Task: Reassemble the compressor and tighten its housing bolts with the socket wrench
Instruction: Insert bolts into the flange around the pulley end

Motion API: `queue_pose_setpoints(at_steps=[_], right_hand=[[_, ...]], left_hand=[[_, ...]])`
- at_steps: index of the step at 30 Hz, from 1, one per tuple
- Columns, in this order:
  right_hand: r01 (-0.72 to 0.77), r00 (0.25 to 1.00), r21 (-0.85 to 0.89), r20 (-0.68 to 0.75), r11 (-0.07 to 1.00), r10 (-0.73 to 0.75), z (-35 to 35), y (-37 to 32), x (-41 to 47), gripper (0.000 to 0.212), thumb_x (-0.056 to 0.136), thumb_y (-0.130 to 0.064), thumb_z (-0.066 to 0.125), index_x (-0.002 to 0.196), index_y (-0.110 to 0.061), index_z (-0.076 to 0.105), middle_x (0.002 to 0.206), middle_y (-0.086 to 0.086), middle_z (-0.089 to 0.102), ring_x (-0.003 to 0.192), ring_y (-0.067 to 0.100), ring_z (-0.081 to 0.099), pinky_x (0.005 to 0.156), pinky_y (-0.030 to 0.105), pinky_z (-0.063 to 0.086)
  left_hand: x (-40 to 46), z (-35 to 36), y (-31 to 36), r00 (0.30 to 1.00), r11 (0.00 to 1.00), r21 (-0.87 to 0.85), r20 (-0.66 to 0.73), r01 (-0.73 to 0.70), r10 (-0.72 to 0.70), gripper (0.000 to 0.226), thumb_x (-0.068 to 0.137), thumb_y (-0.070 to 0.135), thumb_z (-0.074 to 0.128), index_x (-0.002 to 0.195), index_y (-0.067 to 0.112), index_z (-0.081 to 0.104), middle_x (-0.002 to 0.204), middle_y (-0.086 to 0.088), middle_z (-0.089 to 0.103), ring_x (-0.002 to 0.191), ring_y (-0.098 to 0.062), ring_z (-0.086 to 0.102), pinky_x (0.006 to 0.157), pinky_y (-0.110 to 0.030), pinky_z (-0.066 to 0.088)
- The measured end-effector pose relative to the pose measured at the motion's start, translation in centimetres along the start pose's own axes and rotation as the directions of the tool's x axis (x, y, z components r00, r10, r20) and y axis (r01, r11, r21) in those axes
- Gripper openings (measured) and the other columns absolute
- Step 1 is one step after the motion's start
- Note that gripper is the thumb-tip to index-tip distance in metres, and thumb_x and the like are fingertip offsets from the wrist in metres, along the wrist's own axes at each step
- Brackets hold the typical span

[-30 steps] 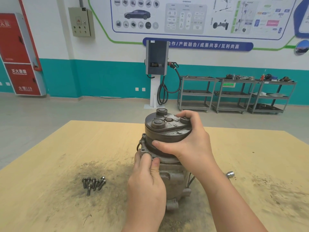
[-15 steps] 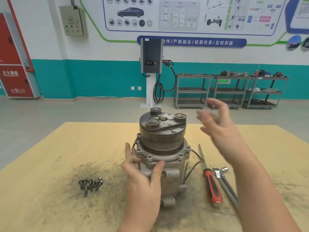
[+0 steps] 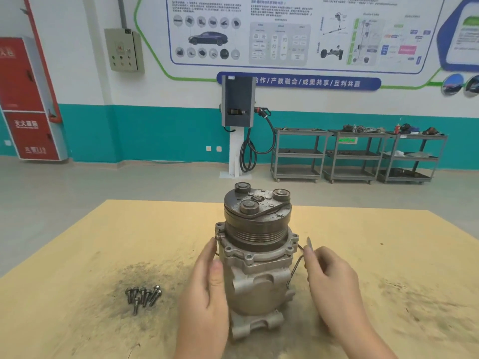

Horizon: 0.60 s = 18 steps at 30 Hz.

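Head view: our compressor point(image 3: 256, 257) stands upright mid-table, left hand point(image 3: 206, 283) flat against its left flank, right hand point(image 3: 330, 278) loosely curled, empty, just right. Bolts point(image 3: 143, 296) lie left, nearer our left hand.

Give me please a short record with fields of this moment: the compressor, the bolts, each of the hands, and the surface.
compressor: upright on the board, pulley end up
bolts: loose cluster on the board, left of the compressor
left hand: fingers straight, against the compressor's left side
right hand: beside the compressor's right side, grip unclear
board: wooden, with a dark stain
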State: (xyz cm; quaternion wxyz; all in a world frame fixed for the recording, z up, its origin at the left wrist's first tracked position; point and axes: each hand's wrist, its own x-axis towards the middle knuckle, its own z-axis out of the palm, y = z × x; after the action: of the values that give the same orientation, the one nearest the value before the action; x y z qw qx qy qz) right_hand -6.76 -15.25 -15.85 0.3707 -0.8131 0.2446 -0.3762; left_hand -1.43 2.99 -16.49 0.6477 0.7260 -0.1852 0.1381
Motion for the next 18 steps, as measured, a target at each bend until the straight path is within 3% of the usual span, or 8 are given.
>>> queue_pose_setpoints(at_steps=[3, 6, 8, 10, 12, 14, 16, 18], right_hand=[[0.19, 0.971, 0.321, -0.203, 0.928, -0.129, 1.5, -2.6, -4.2, 0.04, 0.093, -0.049, 0.043, 0.062, -0.025, 0.042, 0.047, -0.008, 0.04, 0.041, 0.003, 0.036, 0.044, 0.017, 0.028], [0.362, 0.931, 0.467, -0.233, 0.807, -0.282, 3.1, -4.9, -7.5, 0.016, 0.09, -0.043, 0.049, 0.08, -0.036, 0.059, 0.055, -0.013, 0.053, 0.045, 0.001, 0.051, 0.046, 0.014, 0.039], [0.478, 0.876, 0.419, -0.162, 0.772, -0.454, 4.9, -6.6, -8.8, 0.009, 0.09, -0.033, 0.056, 0.086, -0.032, 0.064, 0.069, -0.015, 0.061, 0.058, 0.001, 0.059, 0.055, 0.01, 0.044], [0.513, 0.823, 0.334, 0.071, 0.791, -0.564, 7.3, -8.5, -9.3, 0.009, 0.09, -0.03, 0.057, 0.085, -0.026, 0.064, 0.079, -0.013, 0.061, 0.071, 0.001, 0.057, 0.066, 0.009, 0.043], [0.32, 0.803, 0.205, 0.459, 0.925, -0.38, 10.2, -10.7, -9.1, 0.008, 0.092, -0.029, 0.055, 0.092, -0.026, 0.062, 0.091, -0.008, 0.059, 0.085, 0.008, 0.056, 0.077, 0.018, 0.043], [0.066, 0.716, -0.002, 0.697, 0.998, -0.046, 13.4, -12.0, -8.2, 0.012, 0.093, -0.018, 0.051, 0.101, -0.024, 0.059, 0.105, 0.001, 0.062, 0.096, 0.017, 0.06, 0.081, 0.026, 0.046], [-0.067, 0.667, -0.125, 0.733, 0.99, 0.137, 16.5, -12.4, -7.0, 0.021, 0.094, -0.009, 0.048, 0.111, -0.019, 0.055, 0.11, 0.007, 0.062, 0.097, 0.023, 0.061, 0.072, 0.029, 0.047], [-0.106, 0.683, -0.184, 0.7, 0.977, 0.206, 18.6, -12.4, -6.3, 0.03, 0.094, -0.006, 0.046, 0.122, -0.016, 0.05, 0.117, 0.01, 0.056, 0.1, 0.026, 0.058, 0.067, 0.029, 0.041]], left_hand=[[3.5, -5.6, -2.8, 0.985, 0.973, 0.186, -0.125, 0.138, -0.116, 0.022, 0.101, 0.016, 0.048, 0.1, 0.035, 0.06, 0.102, 0.012, 0.07, 0.089, -0.012, 0.069, 0.074, -0.027, 0.049], [6.6, -10.5, -5.9, 0.942, 0.69, 0.683, 0.009, 0.24, -0.336, 0.02, 0.098, 0.016, 0.051, 0.11, 0.027, 0.063, 0.125, -0.004, 0.061, 0.103, -0.024, 0.061, 0.09, -0.035, 0.046], [7.7, -12.2, -7.5, 0.888, 0.511, 0.831, 0.046, 0.219, -0.457, 0.024, 0.102, 0.025, 0.046, 0.121, 0.028, 0.061, 0.135, -0.004, 0.056, 0.124, -0.031, 0.049, 0.105, -0.034, 0.036], [8.1, -13.1, -8.6, 0.871, 0.516, 0.82, 0.046, 0.247, -0.489, 0.028, 0.104, 0.022, 0.041, 0.125, 0.022, 0.059, 0.132, -0.012, 0.053, 0.117, -0.032, 0.052, 0.102, -0.032, 0.036], [8.2, -13.4, -9.0, 0.873, 0.575, 0.763, 0.03, 0.295, -0.487, 0.028, 0.103, 0.017, 0.041, 0.125, 0.014, 0.059, 0.123, -0.017, 0.047, 0.089, -0.026, 0.056, 0.088, -0.03, 0.039], [8.2, -13.5, -9.2, 0.871, 0.605, 0.738, 0.049, 0.297, -0.488, 0.027, 0.102, 0.015, 0.043, 0.123, 0.011, 0.06, 0.119, -0.017, 0.046, 0.076, -0.021, 0.051, 0.081, -0.029, 0.039], [8.3, -13.4, -9.3, 0.878, 0.629, 0.73, 0.084, 0.268, -0.472, 0.025, 0.102, 0.012, 0.044, 0.12, 0.012, 0.061, 0.122, -0.017, 0.052, 0.083, -0.02, 0.052, 0.08, -0.027, 0.039], [8.5, -13.2, -9.3, 0.886, 0.653, 0.719, 0.118, 0.235, -0.449, 0.023, 0.101, 0.01, 0.046, 0.115, 0.013, 0.064, 0.122, -0.015, 0.058, 0.091, -0.019, 0.053, 0.078, -0.025, 0.037]])
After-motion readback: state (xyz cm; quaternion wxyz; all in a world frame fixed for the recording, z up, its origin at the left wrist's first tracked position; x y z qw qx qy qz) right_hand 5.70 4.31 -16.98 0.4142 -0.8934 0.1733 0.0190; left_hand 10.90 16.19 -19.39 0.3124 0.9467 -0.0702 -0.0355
